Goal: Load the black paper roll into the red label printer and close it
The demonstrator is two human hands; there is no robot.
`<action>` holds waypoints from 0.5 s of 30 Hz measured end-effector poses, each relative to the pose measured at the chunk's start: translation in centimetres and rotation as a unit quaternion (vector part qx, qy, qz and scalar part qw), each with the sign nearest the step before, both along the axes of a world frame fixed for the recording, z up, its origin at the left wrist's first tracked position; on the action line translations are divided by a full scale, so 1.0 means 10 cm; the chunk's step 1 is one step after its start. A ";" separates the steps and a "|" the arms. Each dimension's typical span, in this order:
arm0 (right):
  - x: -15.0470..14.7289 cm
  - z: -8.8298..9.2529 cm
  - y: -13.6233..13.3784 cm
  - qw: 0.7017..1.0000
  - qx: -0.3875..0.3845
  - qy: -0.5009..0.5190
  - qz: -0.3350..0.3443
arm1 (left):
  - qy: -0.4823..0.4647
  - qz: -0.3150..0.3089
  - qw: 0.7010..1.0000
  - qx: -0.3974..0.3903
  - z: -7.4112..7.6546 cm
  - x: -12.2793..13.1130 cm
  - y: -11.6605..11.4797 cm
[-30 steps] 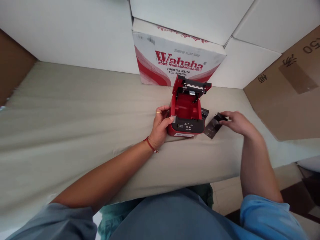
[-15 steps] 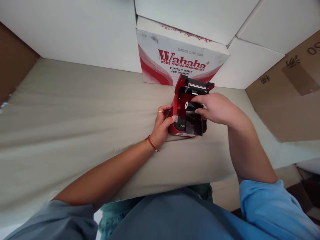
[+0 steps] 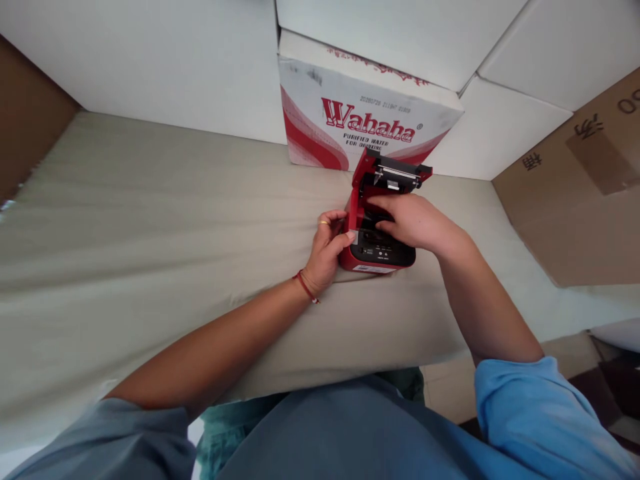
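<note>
1. The small red printer [image 3: 379, 252] sat on the cloth-covered worktop [image 3: 150, 220], towards its far edge. It was just in front of a white and red water carton [image 3: 370, 110].
2. Its lid [image 3: 394, 175] stood open, tipped back towards the carton.
3. The left hand [image 3: 326, 250] had its grip closed on the printer's left side, thumb on the front corner and fingers along the red wall. There was a red cord bracelet [image 3: 304, 287] at that wrist.
4. The right hand [image 3: 411, 221] reached down into the open compartment, fingers flat across a dark piece [image 3: 369, 218] inside. From where I stood I could not tell whether its grip was closed on that piece or only pressing it.
5. A brown cardboard box [image 3: 575, 180] leaned at the right, well apart from the printer.
</note>
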State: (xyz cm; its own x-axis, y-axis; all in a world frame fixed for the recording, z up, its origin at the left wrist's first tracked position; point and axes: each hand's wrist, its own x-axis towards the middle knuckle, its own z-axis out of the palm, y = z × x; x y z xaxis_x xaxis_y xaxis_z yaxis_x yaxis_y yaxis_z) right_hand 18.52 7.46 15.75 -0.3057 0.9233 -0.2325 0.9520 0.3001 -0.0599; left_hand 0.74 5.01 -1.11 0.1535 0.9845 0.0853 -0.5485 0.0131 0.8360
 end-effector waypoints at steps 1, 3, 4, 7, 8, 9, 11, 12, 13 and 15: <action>0.06 0.01 -0.09 0.999 0.029 0.044 0.011 | 0.004 0.002 1.000 0.003 -0.01 0.00 0.00; 0.16 0.01 -0.34 0.986 0.088 0.134 0.043 | 0.019 0.006 1.000 0.011 -0.03 0.00 0.01; 0.21 -0.01 -0.49 0.977 0.110 0.173 0.063 | 0.028 0.008 0.999 0.016 -0.04 0.00 0.01; 0.27 -0.16 -0.91 0.952 0.161 0.238 0.106 | 0.055 0.024 0.998 0.036 -0.04 0.01 -0.01; 0.27 -0.22 -1.02 0.947 0.180 0.243 0.106 | 0.062 0.031 0.997 0.042 -0.03 0.01 -0.03; 0.28 -0.28 -1.11 0.944 0.200 0.244 0.102 | 0.070 0.040 0.996 0.046 -0.01 0.02 -0.05; 0.28 -0.39 -1.21 0.938 0.226 0.246 0.094 | 0.086 0.048 0.993 0.058 0.05 0.02 -0.11; 0.29 -0.42 -1.23 0.936 0.232 0.247 0.094 | 0.097 0.047 0.992 0.066 0.08 0.02 -0.15; 0.29 -0.45 -1.25 0.935 0.236 0.247 0.094 | 0.107 0.042 0.991 0.075 0.11 0.03 -0.18; 0.28 -0.48 -1.26 0.936 0.246 0.234 0.090 | 0.127 0.038 0.987 0.089 0.14 0.03 -0.25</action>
